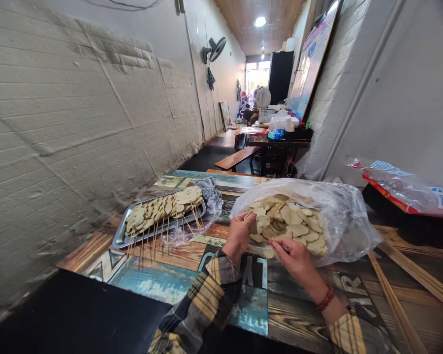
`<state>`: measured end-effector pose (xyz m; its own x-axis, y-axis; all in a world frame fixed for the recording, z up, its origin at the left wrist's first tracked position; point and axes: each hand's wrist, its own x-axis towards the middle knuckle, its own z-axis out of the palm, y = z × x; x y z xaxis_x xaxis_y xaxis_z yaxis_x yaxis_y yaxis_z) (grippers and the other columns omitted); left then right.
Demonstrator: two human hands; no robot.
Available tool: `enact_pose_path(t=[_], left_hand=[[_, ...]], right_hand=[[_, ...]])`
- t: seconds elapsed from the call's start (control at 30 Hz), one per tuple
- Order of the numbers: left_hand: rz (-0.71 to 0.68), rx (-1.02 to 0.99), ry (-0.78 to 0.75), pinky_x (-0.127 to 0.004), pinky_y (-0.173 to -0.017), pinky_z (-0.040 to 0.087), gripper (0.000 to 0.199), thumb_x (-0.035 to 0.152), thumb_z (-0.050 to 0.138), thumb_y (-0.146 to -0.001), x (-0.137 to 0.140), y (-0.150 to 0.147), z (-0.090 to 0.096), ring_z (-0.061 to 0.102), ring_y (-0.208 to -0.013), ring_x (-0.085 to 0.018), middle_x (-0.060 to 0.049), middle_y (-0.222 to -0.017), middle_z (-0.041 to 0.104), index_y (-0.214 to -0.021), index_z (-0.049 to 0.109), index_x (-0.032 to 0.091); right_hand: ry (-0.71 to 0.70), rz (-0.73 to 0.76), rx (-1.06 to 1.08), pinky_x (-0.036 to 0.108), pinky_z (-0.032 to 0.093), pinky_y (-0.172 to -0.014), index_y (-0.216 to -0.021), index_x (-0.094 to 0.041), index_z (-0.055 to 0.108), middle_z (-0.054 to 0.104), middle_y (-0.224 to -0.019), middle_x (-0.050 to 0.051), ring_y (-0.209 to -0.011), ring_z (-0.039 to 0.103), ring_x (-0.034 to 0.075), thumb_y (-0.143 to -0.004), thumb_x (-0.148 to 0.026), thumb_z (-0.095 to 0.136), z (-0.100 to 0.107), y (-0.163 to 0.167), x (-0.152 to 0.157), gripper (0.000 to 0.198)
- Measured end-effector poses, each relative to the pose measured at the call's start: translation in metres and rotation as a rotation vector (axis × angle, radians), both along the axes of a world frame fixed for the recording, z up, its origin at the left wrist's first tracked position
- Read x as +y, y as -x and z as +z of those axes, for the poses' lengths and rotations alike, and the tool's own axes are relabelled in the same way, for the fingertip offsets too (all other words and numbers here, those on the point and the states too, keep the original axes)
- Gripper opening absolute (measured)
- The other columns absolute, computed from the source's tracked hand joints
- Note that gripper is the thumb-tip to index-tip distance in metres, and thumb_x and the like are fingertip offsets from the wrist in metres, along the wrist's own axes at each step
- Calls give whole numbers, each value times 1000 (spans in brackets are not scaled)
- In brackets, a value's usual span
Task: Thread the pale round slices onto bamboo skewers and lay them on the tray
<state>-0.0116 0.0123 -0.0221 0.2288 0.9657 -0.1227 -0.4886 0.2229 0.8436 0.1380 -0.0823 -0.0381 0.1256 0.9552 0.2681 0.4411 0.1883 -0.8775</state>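
Observation:
My left hand (239, 236) is closed in a pinch at the near left edge of a clear plastic bag (349, 216), with a pale tan slice (254, 227) at its fingertips. The bag lies open, full of thin, roundish slices (297, 230) of a food I cannot identify. Just right of it, my right hand (293, 256) is closed, thumb and fingers pinched together in front of the slices; whatever it holds is too small to make out. On the left, a metal tray (120, 240) carries slices threaded on wooden skewers (155, 236), their sticks pointing towards me.
Bundles of bare wooden sticks (398, 300) lie at the right of the patterned table (147, 282). Crumpled plastic (210, 196) sits by the tray. A red-edged plastic package (409, 189) rests at far right. Beyond are a bench (236, 158) and another cluttered table (276, 142).

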Motion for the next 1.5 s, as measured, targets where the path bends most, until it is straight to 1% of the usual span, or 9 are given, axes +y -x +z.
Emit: enact_pose_path(t=[0.5, 0.7, 0.83, 0.93, 1.03, 1.1, 1.2, 1.3, 1.5], left_hand=[[-69, 14, 23, -24, -55, 43, 50, 48, 97, -46, -11, -16, -4, 56, -56, -10, 0, -66, 66, -72, 71, 14], [-114, 62, -30, -24, -57, 45, 51, 52, 93, -54, -11, -14, 0, 57, -58, -11, -1, -70, 68, -82, 73, 14], [-9, 153, -164, -25, -64, 49, 49, 50, 87, -67, -1, -2, 5, 62, -65, -13, -4, -83, 73, -98, 73, 15], [23, 390, -319, -28, -68, 51, 29, 42, 76, -80, 9, 9, 6, 66, -71, -17, -7, -84, 75, -90, 73, 15], [1, 825, -564, -31, -73, 50, 12, 25, 66, -84, 13, 17, 6, 66, -77, -20, -6, -80, 73, -79, 73, 17], [-36, 1103, -722, -33, -78, 50, 14, 18, 61, -85, 11, 22, 8, 66, -82, -21, -7, -83, 73, -78, 73, 17], [-99, 1389, -854, -35, -84, 50, 18, 11, 57, -85, 7, 26, 9, 66, -90, -24, -10, -91, 72, -83, 74, 17], [-179, 1529, -922, -37, -90, 49, 20, 8, 58, -82, 6, 29, 9, 65, -99, -26, -12, -99, 71, -90, 75, 16], [-304, 1632, -1014, -42, -96, 48, 23, 14, 61, -83, 3, 32, 11, 61, -105, -29, -14, -109, 69, -100, 75, 18]], right_hand=[[23, -40, 18, 29, 39, -54, -80, -19, 75, 63, -57, 2, -55, 57, 19, -89, -48, 56, 0, -1, 3, 36], [48, -46, 82, 28, 35, -51, -76, -19, 70, 56, -52, -1, -51, 49, 16, -88, -52, 58, 2, -4, 6, 37], [53, -128, 142, 26, 31, -48, -78, -19, 69, 53, -52, -2, -48, 44, 14, -87, -53, 59, 4, -16, 9, 37], [42, -169, 228, 26, 29, -46, -81, -19, 69, 51, -52, -4, -47, 41, 13, -85, -55, 60, 5, -25, 10, 37], [26, -169, 317, 26, 28, -45, -83, -19, 69, 48, -50, -5, -46, 39, 13, -83, -56, 62, 7, -28, 11, 38], [25, -169, 339, 26, 28, -45, -83, -19, 69, 48, -50, -6, -46, 38, 13, -83, -55, 62, 8, -28, 10, 36], [41, -173, 357, 26, 27, -44, -84, -18, 70, 47, -50, -6, -44, 36, 12, -82, -53, 62, 11, -27, 10, 35], [48, -182, 372, 26, 26, -44, -82, -18, 69, 46, -49, -7, -44, 36, 12, -80, -53, 62, 11, -26, 11, 36], [48, -168, 339, 26, 27, -44, -77, -19, 67, 47, -50, -6, -45, 38, 12, -79, -52, 64, 10, -27, 12, 33]])
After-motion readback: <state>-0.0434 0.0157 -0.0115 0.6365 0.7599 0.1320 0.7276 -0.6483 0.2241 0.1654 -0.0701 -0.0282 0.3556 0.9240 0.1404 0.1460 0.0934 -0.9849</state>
